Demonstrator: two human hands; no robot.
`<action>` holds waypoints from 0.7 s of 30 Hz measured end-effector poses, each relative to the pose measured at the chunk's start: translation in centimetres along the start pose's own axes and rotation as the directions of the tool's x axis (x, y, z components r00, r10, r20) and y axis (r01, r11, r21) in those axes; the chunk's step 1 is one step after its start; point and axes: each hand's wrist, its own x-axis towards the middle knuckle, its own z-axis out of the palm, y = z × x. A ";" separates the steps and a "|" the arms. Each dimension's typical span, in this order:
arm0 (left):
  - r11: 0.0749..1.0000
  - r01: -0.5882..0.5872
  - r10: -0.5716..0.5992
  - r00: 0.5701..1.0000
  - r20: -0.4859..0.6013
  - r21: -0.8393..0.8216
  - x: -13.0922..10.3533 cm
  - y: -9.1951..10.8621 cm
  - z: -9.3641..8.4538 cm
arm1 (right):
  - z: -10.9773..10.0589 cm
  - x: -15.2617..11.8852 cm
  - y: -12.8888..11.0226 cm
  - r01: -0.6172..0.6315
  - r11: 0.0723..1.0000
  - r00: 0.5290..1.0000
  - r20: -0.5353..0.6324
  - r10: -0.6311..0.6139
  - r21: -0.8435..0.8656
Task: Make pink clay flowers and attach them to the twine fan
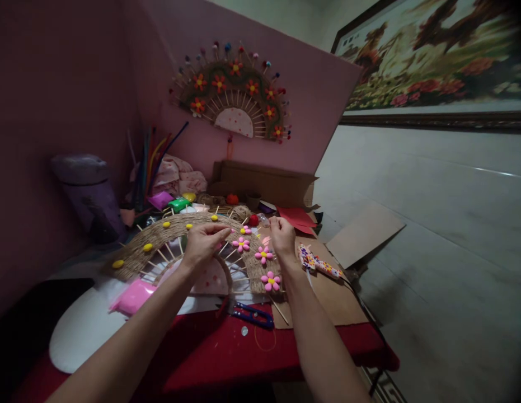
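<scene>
A half-round fan-shaped craft [134,263], wrapped in twine with thin sticks, lies in front of me. Pink clay flowers [263,255] with yellow middles sit along its right side, and bare yellow clay dots [148,247] run along its left. Over the band, my left hand [205,243] is closed in a pinch, with a small pink clay piece [232,230] at its fingertips. My right hand [282,235] is raised beside the band's right edge, fingers pinched together; whatever they hold is hidden. A bag of pink clay [134,296] lies left of my left forearm.
Blue thread snips [254,316] lie on the red cloth [226,347] near the front. A patterned glue gun [319,263] rests on cardboard [339,308] at right. Clay bags [179,204], twine and a purple tumbler [90,196] stand behind. A similar finished fan [235,101] hangs above.
</scene>
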 end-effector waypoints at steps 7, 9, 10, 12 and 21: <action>0.680 -0.232 0.247 0.966 0.080 0.695 3.2 1.1 0.4 | 0.0 -0.1 -0.4 0.035 0.981 0.992 0.110 -0.058 0.192; 0.551 -0.303 0.289 0.943 0.163 0.778 3.8 1.1 0.5 | 0.1 -0.5 -0.6 0.102 0.984 0.988 0.102 -0.118 0.148; 0.504 -0.344 0.295 0.931 0.216 0.793 4.2 1.0 0.5 | 0.1 -0.6 -0.7 0.133 0.984 0.985 0.094 -0.144 0.115; 0.412 -0.428 0.297 0.898 0.325 0.805 4.8 0.7 0.5 | 0.2 -0.8 -0.7 0.170 0.983 0.981 0.085 -0.176 0.068; 0.235 -0.469 0.281 0.871 0.403 0.851 5.9 0.5 0.9 | 0.5 -1.2 -0.8 0.201 0.977 0.977 0.081 -0.195 -0.067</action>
